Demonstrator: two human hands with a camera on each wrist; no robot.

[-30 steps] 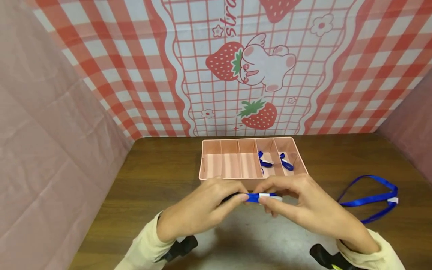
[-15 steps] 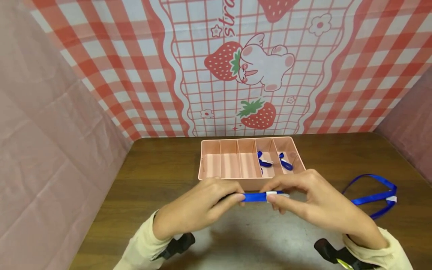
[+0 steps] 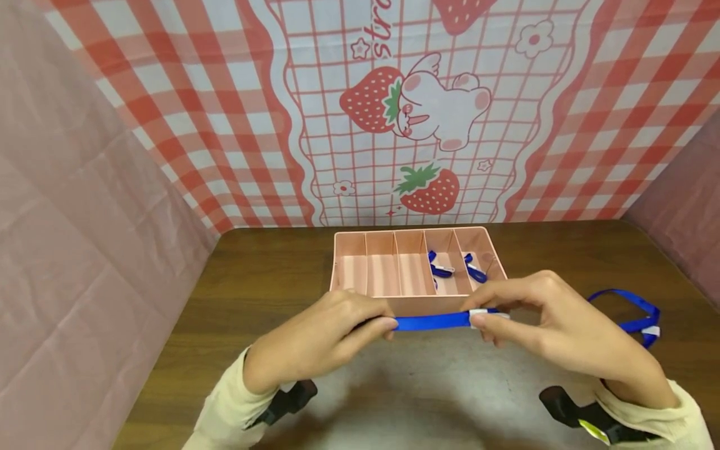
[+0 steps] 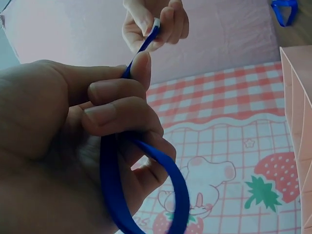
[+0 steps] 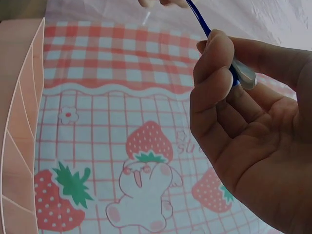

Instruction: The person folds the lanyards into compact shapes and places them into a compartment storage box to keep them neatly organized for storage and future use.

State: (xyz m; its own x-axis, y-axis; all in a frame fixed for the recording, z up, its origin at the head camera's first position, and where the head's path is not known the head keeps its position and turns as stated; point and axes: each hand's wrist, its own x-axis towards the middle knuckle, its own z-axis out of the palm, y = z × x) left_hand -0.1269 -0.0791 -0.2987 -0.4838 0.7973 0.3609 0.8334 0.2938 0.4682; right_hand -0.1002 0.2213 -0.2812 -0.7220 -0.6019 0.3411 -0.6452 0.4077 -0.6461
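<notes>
A blue lanyard (image 3: 433, 322) is stretched between my two hands in front of the pink box. My left hand (image 3: 332, 331) pinches the ribbon between thumb and fingers. In the left wrist view a loop of the same ribbon (image 4: 111, 185) hangs below the curled fingers. With thumb and fingertips, my right hand (image 3: 545, 325) pinches the other end at a white fitting (image 3: 478, 318). A pale clip (image 5: 245, 75) shows behind those fingers in the right wrist view. The pink divided box (image 3: 416, 305) stands just beyond both hands, its right front corner partly covered by the right hand.
Two folded blue lanyards lie in the box, one (image 3: 442, 271) in the second compartment from the right and another (image 3: 476, 273) in the rightmost. On the wooden table (image 3: 270, 269) at the right lies a loose blue lanyard (image 3: 635, 325). A strawberry-printed cloth (image 3: 427, 187) hangs behind.
My right hand has moved right and slightly up with the white fitting, while the left has shifted a little left. A longer stretch of blue ribbon now shows between them.
</notes>
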